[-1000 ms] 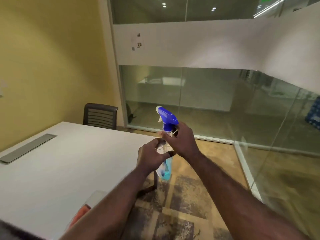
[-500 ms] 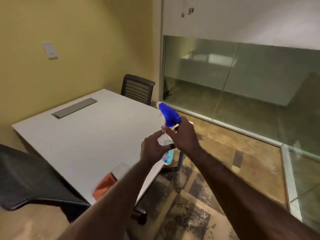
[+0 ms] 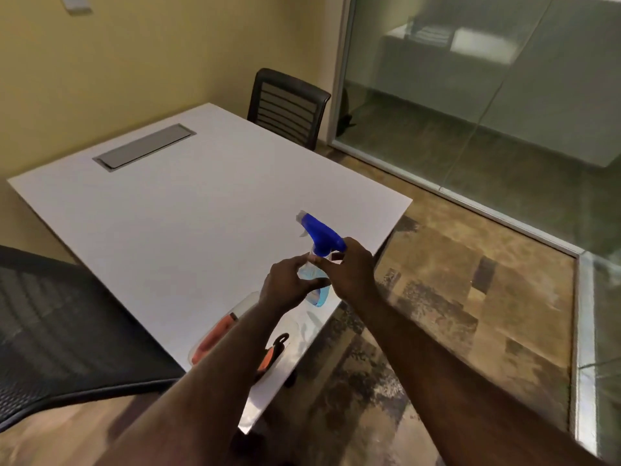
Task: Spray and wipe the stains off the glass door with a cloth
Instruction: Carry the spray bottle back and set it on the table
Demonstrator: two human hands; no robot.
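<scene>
**One spray bottle, both my hands on it**

I hold one clear spray bottle with a blue trigger head and pale blue liquid (image 3: 317, 250) over the near right corner of the white rectangular table (image 3: 188, 210). My right hand (image 3: 353, 274) grips its neck under the head; my left hand (image 3: 289, 284) wraps the body. On the table nearer me lies one clear plastic container holding something orange (image 3: 215, 334). Two dark chairs flank the table: a slatted-back one (image 3: 289, 105) beyond it, a mesh one (image 3: 57, 331) at its left. The glass wall (image 3: 487, 95) stands beyond the table to the right.
</scene>
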